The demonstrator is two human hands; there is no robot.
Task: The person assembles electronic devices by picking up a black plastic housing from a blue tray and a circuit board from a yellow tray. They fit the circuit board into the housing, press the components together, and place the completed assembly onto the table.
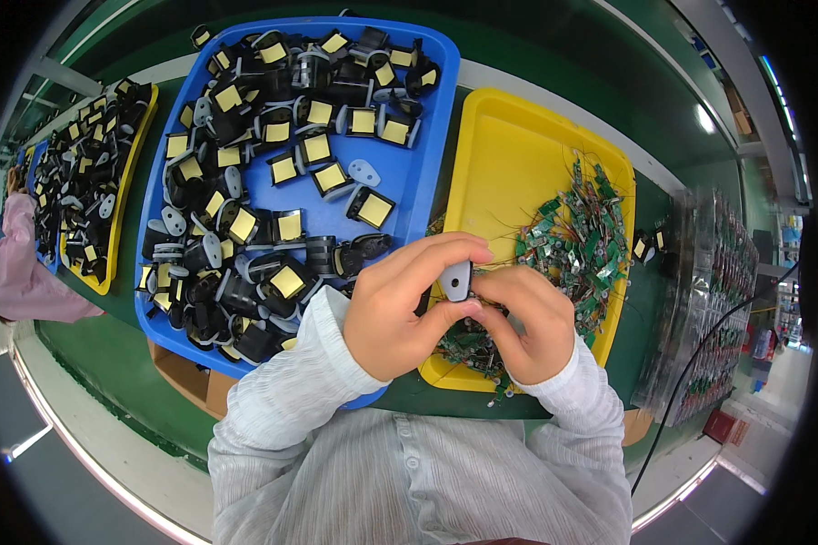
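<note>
A small black plastic housing with a grey end plate (pixel 456 280) is between my two hands, its plate and dark hole facing up. My left hand (pixel 395 309) grips it from the left, thumb below and fingers curled over the far side. From the right, the bent fingers and thumb of my right hand (pixel 532 318) close against its edge; the exact contact is partly hidden. To the left is a blue tray (pixel 443 109) of similar black housings with pale yellow pads. Under my hands is a yellow tray (pixel 491 118), with green circuit boards (pixel 563 245) and thin wires heaped on its right side.
Clear plastic trays (pixel 700 291) holding more boards are stacked at the right, with a black cable (pixel 682 395) in front. Two loose housings (pixel 650 243) lie beside the yellow tray. At far left a person in a pink sleeve (pixel 18 250) sits by another yellow tray (pixel 127 195).
</note>
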